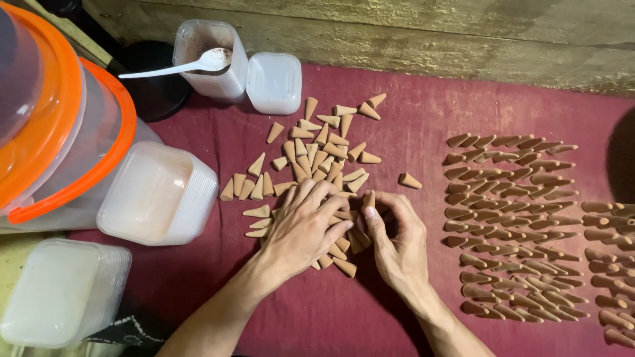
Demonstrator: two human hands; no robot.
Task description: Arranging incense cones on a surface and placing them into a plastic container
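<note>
A loose heap of light brown cones point(317, 152) lies on a dark red cloth point(410, 119). My left hand point(301, 228) rests palm down on the near part of the heap, fingers spread over several cones. My right hand point(397, 241) sits just to its right, thumb and fingers pinching one cone point(368, 199) upright. To the right, darker brown cones point(509, 225) lie in tidy rows, and another set of rows point(612, 264) runs along the right edge.
A small clear tub with brown powder and a white spoon point(208, 63) stands at the back, its lid point(273, 82) beside it. Stacked plastic containers point(155, 192) and an orange-rimmed bucket point(59, 119) crowd the left. A wooden wall point(430, 33) borders the back.
</note>
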